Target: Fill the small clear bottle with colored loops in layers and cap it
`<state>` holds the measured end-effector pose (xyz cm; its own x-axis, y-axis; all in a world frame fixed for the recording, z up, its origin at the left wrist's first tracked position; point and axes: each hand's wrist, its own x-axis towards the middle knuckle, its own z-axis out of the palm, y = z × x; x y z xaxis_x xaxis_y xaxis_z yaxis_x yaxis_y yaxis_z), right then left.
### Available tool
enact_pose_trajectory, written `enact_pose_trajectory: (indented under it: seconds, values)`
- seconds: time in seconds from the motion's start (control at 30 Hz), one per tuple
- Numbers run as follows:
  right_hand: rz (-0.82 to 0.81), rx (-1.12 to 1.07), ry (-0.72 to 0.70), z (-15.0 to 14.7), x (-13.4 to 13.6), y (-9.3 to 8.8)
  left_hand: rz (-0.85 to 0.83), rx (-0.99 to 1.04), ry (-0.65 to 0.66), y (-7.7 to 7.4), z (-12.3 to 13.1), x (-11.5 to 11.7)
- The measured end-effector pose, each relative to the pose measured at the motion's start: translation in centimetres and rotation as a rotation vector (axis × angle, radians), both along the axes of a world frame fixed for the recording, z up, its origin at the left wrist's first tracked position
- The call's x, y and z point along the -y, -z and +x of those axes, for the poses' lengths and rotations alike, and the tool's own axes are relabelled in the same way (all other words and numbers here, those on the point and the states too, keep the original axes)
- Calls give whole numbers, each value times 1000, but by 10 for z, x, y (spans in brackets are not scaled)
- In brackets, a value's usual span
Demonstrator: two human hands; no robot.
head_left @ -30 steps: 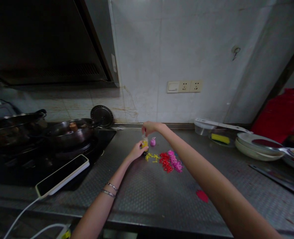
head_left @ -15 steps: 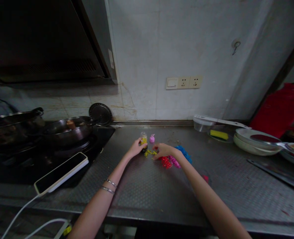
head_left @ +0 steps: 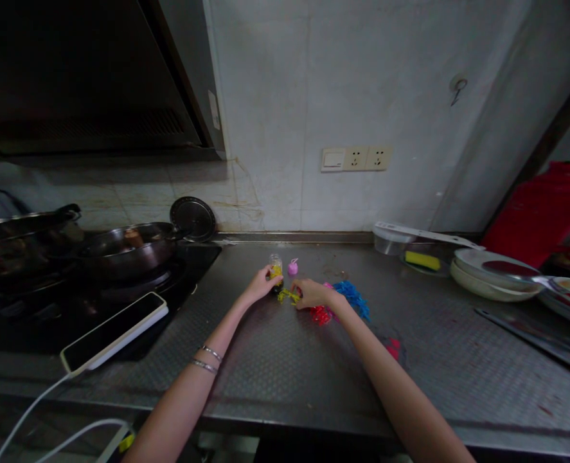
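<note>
My left hand (head_left: 260, 286) is closed around a small clear jar (head_left: 276, 265) partly filled with yellow bands, standing on the steel counter (head_left: 313, 373). My right hand (head_left: 311, 293) rests on the counter just right of the jar, fingers pinched at a small heap of yellow bands (head_left: 287, 296). A pink lid or cap (head_left: 292, 267) stands behind the jar. Red bands (head_left: 320, 315) and blue bands (head_left: 355, 296) lie right of my right hand. Pink bands are mostly hidden under that hand.
A phone (head_left: 114, 331) on a white cable lies on the black hob at the left, with pans (head_left: 125, 247) behind it. At the right stand plates (head_left: 491, 280), a clear tub with a yellow sponge (head_left: 422, 259) and a red scrap (head_left: 393, 347).
My right hand came down from above the jar to the counter and now pinches at the yellow bands. My left hand has stayed on the jar.
</note>
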<state>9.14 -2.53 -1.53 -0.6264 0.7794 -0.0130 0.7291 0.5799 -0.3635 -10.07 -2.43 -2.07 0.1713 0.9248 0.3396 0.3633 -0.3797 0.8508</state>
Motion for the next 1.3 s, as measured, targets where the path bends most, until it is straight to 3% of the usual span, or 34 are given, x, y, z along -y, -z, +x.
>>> enact_pose_trajectory:
  seconds: [0.73, 0.97, 1.13, 1.3]
  values:
    - [72, 9, -54, -13, 12, 0, 20, -42, 1, 2, -1, 0]
    - [93, -141, -39, -12, 7, 4, 51, -41, 18, 8, -3, -4]
    - [78, -352, -23, -7, 3, -13, 47, -29, 16, 11, -3, -8]
    - [117, -468, -42, -11, -7, -55, 34, -28, 26, 7, -2, -5]
